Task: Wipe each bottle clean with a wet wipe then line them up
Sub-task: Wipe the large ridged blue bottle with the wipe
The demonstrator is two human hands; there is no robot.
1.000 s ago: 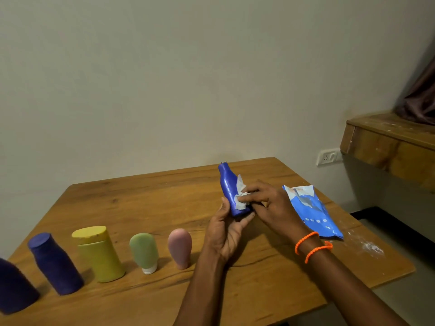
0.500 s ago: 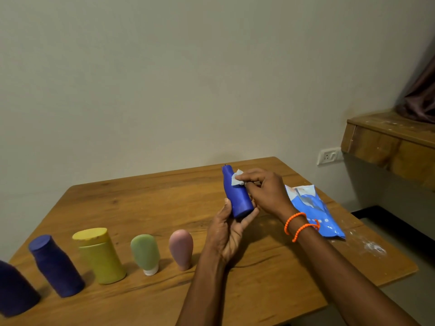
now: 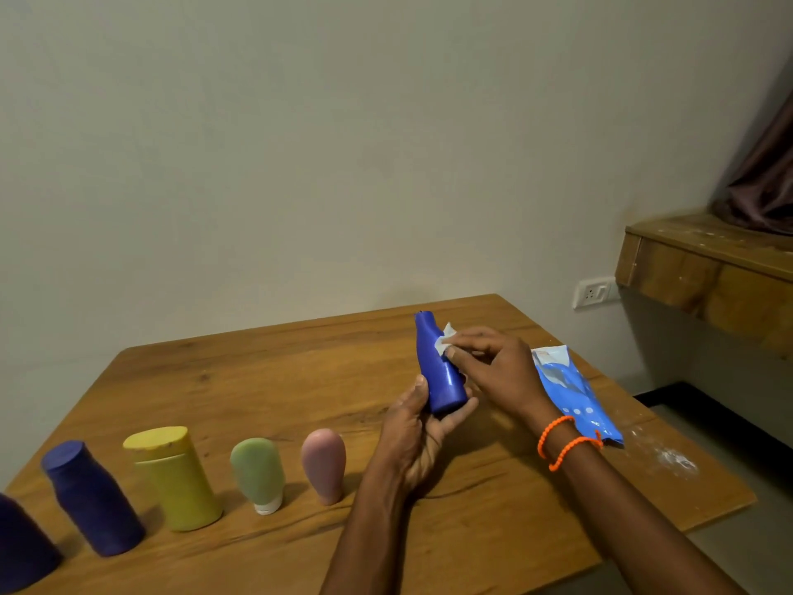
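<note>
My left hand (image 3: 418, 435) grips the base of a bright blue bottle (image 3: 437, 367) and holds it upright above the wooden table (image 3: 266, 380). My right hand (image 3: 497, 367) pinches a white wet wipe (image 3: 444, 339) against the bottle's upper right side. A row of bottles stands along the table's near left: a pink one (image 3: 325, 463), a green one (image 3: 257, 472) on its white cap, a yellow one (image 3: 174, 476), a dark blue one (image 3: 92, 498) and another dark one (image 3: 19, 547) cut by the frame's edge.
A blue wet-wipe pack (image 3: 575, 395) lies on the table right of my hands. White powder marks (image 3: 669, 459) dot the table's right corner. A wooden ledge (image 3: 703, 259) juts from the right wall, beside a wall socket (image 3: 594, 292).
My right hand slid the wipe from the bottle's middle up to its neck, then a little back down its side. My left hand kept its hold on the base.
</note>
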